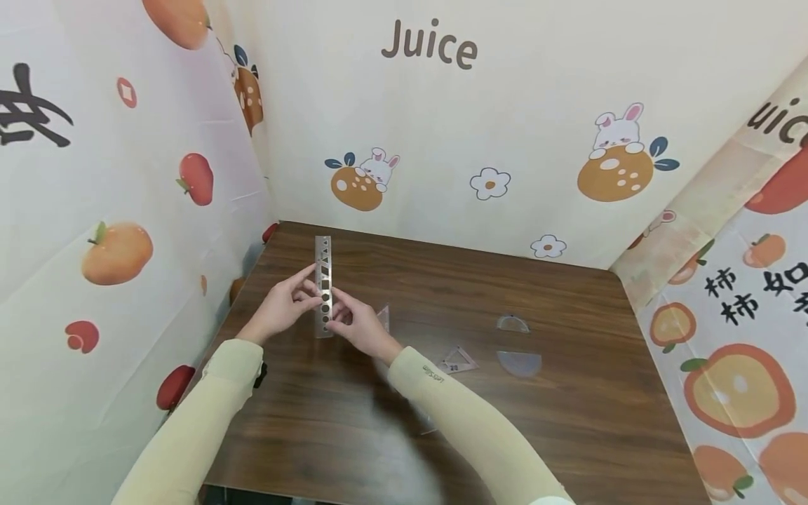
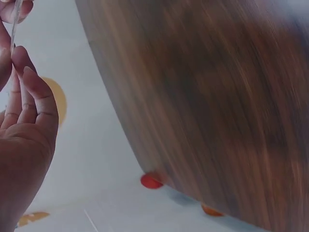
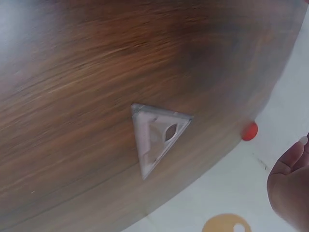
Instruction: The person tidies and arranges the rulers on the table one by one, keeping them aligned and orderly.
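A clear ruler (image 1: 323, 272) with a column of cut-out shapes is held lengthwise away from me over the left part of the table. My left hand (image 1: 282, 306) pinches its left edge between thumb and fingers. From the other side, my right hand (image 1: 364, 327) grips the right edge, a little nearer to me. In the left wrist view the ruler (image 2: 16, 24) shows edge-on as a thin strip above the left hand (image 2: 31, 121). Only part of the right hand (image 3: 293, 186) enters the right wrist view, where a clear set square (image 3: 146, 137) lies on the table.
Right of my hands, a small set square (image 1: 459, 360) and two clear protractors, one upper (image 1: 513, 323) and one lower (image 1: 520, 363), lie on the brown wooden table (image 1: 593, 421). Another set square (image 1: 384, 317) is partly behind my right hand. Printed cloth walls (image 1: 429, 126) border the table.
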A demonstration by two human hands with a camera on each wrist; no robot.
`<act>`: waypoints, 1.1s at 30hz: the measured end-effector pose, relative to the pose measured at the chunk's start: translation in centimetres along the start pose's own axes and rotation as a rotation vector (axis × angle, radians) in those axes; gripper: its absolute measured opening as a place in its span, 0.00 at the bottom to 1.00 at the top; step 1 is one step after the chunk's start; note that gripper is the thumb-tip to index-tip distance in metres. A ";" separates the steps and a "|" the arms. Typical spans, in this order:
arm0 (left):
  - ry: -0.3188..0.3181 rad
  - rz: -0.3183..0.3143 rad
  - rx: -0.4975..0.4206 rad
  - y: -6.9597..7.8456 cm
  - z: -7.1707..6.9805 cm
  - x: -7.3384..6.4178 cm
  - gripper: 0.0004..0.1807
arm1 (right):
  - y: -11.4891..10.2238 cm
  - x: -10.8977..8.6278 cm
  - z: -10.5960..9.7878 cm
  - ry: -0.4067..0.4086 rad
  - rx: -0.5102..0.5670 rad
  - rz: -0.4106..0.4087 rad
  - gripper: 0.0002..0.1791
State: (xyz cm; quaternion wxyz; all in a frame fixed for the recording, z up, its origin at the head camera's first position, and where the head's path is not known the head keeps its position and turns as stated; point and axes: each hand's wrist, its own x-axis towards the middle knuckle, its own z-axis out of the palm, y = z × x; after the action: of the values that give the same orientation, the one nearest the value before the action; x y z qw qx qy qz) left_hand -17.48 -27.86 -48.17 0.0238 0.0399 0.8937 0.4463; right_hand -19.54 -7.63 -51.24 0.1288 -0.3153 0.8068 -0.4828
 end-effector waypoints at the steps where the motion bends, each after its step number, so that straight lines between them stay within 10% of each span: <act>1: -0.002 -0.007 0.007 -0.3 -0.3 0.0 0.41 | -0.1 0.2 0.3 0.003 -0.004 0.005 0.39; 16: -0.064 -0.156 0.064 -3.9 -2.9 0.4 0.34 | -0.8 3.2 4.9 0.015 0.022 0.127 0.39; 33: -0.098 -0.258 0.047 -8.7 -2.1 0.9 0.27 | 1.0 5.3 9.4 0.045 0.023 0.250 0.34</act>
State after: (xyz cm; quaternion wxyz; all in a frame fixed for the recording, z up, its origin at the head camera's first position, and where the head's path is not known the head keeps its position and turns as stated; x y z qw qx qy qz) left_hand -19.03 -34.65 -53.93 0.1237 -0.0528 0.8994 0.4159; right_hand -19.17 -17.21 -56.30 0.1734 -0.1998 0.8368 -0.4793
